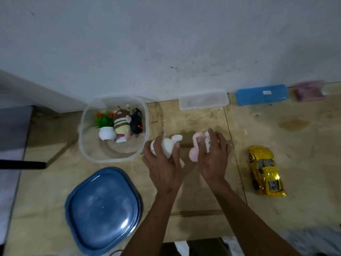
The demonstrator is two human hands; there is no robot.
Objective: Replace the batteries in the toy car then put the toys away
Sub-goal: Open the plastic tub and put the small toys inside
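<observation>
Wooden tabletop (203, 209), left grip (162, 163) clutching white toy (167, 147) — right grip (214, 157) clutching pink toy (194, 150), beside bin rim (145, 115)

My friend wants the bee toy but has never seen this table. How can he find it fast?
Look for the clear plastic tub near the wall, beyond the big blue lid. Three things lie inside along its far side. The bee toy is the middle one, between a small plant in a white pot and a black toy; only it is soft with yellow-brown stripes.

Wooden table (203, 209) against a wall
On it: a clear tub (86, 150) left of centre, blue lid (103, 207) lower left, yellow toy car (265, 170) right, clear box (203, 101) and blue case (262, 94) along the top edge
</observation>
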